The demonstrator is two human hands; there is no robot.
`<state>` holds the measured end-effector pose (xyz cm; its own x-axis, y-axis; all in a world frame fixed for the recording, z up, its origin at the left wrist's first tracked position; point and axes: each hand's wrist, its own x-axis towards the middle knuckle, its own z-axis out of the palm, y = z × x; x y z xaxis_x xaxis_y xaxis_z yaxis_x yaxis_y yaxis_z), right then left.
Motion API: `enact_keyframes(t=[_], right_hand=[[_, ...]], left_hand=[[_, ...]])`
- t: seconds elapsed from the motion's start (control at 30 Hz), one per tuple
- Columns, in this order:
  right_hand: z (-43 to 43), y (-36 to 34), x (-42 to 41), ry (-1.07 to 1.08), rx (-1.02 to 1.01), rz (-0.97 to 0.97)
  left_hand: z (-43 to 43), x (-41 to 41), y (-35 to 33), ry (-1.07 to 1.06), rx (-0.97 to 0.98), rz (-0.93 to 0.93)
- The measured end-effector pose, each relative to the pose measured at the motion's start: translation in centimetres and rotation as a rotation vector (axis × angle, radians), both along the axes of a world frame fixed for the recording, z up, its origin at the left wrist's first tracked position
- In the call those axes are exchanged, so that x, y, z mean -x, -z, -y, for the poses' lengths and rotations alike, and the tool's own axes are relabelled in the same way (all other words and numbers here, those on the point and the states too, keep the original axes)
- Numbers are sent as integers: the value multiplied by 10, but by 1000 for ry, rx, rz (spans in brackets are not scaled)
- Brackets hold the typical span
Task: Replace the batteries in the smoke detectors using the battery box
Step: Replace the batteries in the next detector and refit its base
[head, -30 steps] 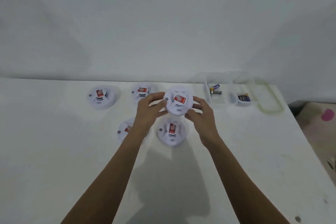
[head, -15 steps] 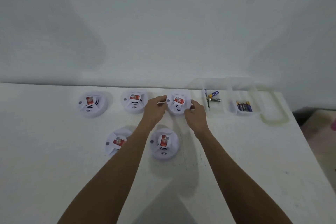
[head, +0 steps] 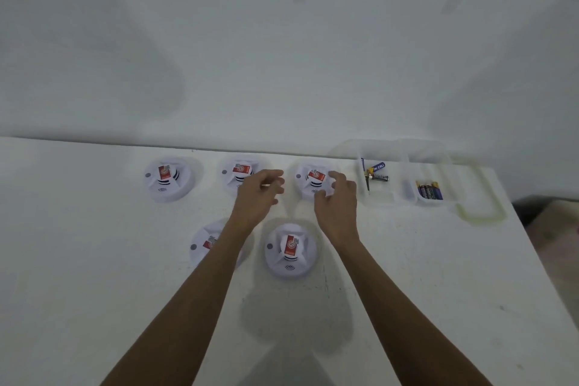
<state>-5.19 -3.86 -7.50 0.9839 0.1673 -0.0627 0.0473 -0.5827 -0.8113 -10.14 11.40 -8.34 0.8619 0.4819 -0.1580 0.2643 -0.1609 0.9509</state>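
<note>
Only one wording reads: white letters ending in "CELL" (the start, perhaps "PI" or "PK", is blurred) on the blue battery point(head: 379, 167) in the battery box point(head: 380, 196), at two o'clock from the near smoke detector point(head: 289, 255). That detector bears a small sound-wave sign point(head: 289, 267) at its six o'clock edge, and a red label point(head: 290, 245) with a round white emblem, its print too small to read; the dark batteries point(head: 429, 191), at three o'clock in the box, show nothing legible
</note>
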Motion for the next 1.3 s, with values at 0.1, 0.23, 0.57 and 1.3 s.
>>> enact_keyframes(t=[0.1, 0.23, 0.57, 1.3], right_hand=[[-17, -5, 3, -68, -13, 35], [-45, -10, 3, -193, -31, -24], [-104, -2, 10, -289, 4, -297], [-8, -57, 83, -158, -633, -256]], left_hand=[[-15, 12, -6, -83, -116, 72], [-39, 26, -7, -251, -301, 106], [-70, 29, -8, -61, -183, -265], [-2, 78, -68, -34, 432, 27]])
